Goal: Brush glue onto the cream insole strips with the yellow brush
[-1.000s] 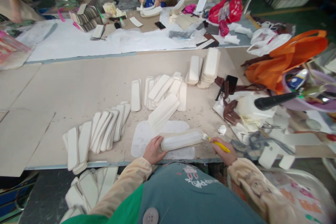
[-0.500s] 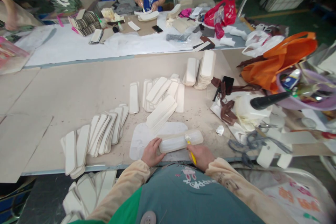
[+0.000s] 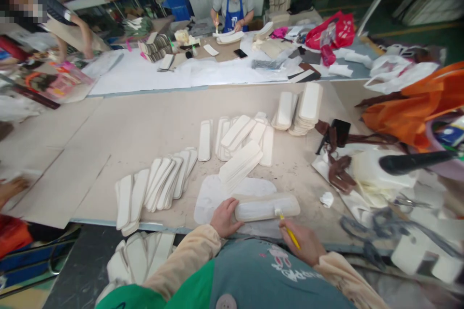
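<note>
On a pale sheet (image 3: 208,203) at the table's near edge lies a long cream panel (image 3: 253,208) with rounded ends and a whitish top. My left hand (image 3: 225,218) grips its left end, thumb on the near side and fingers on the far side. A yellow-handled brush (image 3: 291,233) is in my right hand (image 3: 306,240), its pale tip touching the panel right of the middle. Just beyond, a slanted stack of cream strips (image 3: 241,161) overlaps the sheet. Fanned strips (image 3: 159,183) lie to the left.
More stacked strips (image 3: 306,106) stand farther back right. Clutter on the right includes brown straps (image 3: 340,174), grey cord (image 3: 366,236), a black-handled tool (image 3: 413,161) and an orange bag (image 3: 406,111). Across the table sits a co-worker in a blue apron (image 3: 234,12); another person's hand (image 3: 14,188) shows far left.
The view has swung left, so the scene sits farther right. The brush tip has moved across the panel toward its near edge. My left hand keeps its place at the panel's end.
</note>
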Demonstrator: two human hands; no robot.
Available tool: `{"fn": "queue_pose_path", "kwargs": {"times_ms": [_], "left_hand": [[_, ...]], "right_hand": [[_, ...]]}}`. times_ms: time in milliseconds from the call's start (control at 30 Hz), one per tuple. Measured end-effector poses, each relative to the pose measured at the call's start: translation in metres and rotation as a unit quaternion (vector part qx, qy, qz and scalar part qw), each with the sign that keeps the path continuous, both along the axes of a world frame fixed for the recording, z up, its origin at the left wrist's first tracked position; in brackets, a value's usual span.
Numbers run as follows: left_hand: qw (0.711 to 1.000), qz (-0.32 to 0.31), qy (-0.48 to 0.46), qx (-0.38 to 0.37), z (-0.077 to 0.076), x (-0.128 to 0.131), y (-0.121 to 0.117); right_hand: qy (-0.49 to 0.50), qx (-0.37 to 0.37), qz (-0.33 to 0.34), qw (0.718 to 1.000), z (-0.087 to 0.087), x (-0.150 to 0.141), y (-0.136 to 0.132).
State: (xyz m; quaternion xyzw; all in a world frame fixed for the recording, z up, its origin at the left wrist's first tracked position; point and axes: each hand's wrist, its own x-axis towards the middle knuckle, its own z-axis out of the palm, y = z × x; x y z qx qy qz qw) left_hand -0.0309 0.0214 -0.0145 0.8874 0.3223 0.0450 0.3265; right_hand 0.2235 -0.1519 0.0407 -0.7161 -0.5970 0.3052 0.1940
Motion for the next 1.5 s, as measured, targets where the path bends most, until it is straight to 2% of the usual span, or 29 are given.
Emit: {"fn": "queue_pose_path", "kwargs": {"times_ms": [67, 133, 267, 367, 467, 567, 667, 900, 1100, 1200, 1333, 1433, 1500], "left_hand": [[1.0, -0.004, 0.004, -0.004, 0.003, 0.0, -0.001], [1.0, -0.004, 0.005, -0.005, 0.005, -0.002, 0.0], [0.998, 0.035, -0.035, 0.024, 0.008, -0.003, 0.014], [0.99, 0.118, -0.046, 0.067, 0.006, 0.003, 0.05], [0.979, 0.184, 0.004, 0.085, 0.001, 0.018, 0.097], [0.976, 0.191, 0.075, 0.077, -0.003, 0.034, 0.136], [0.974, 0.175, 0.124, 0.069, -0.008, 0.045, 0.155], [0.967, 0.191, 0.154, 0.067, -0.017, 0.049, 0.161], [0.966, 0.185, 0.181, 0.03, -0.014, 0.057, 0.171], [0.967, 0.208, 0.149, 0.016, -0.009, 0.059, 0.171], [0.979, 0.201, 0.033, -0.032, 0.007, 0.054, 0.164], [0.984, 0.147, -0.063, -0.075, 0.032, 0.049, 0.155], [0.986, 0.118, -0.098, -0.07, 0.05, 0.047, 0.15]], "right_hand": [[0.096, 0.026, -0.023, 0.995, 0.003, -0.009, 0.007], [0.15, 0.057, -0.085, 0.983, 0.009, -0.014, 0.013], [0.16, 0.08, -0.217, 0.96, 0.024, -0.01, 0.012], [0.137, 0.094, -0.267, 0.949, 0.03, -0.001, 0.006], [0.116, 0.092, -0.298, 0.943, 0.032, 0.002, 0.002], [0.107, 0.084, -0.328, 0.935, 0.035, -0.001, 0.001], [0.108, 0.096, -0.337, 0.93, 0.038, -0.007, 0.0], [0.107, 0.126, -0.364, 0.916, 0.04, -0.013, -0.007], [0.125, 0.139, -0.359, 0.914, 0.04, -0.018, -0.004], [0.118, 0.141, -0.366, 0.912, 0.041, -0.017, -0.005], [0.101, 0.161, -0.41, 0.892, 0.044, -0.009, -0.011], [0.113, 0.187, -0.461, 0.86, 0.047, -0.001, -0.012], [0.127, 0.205, -0.481, 0.843, 0.048, 0.005, -0.009]]}}
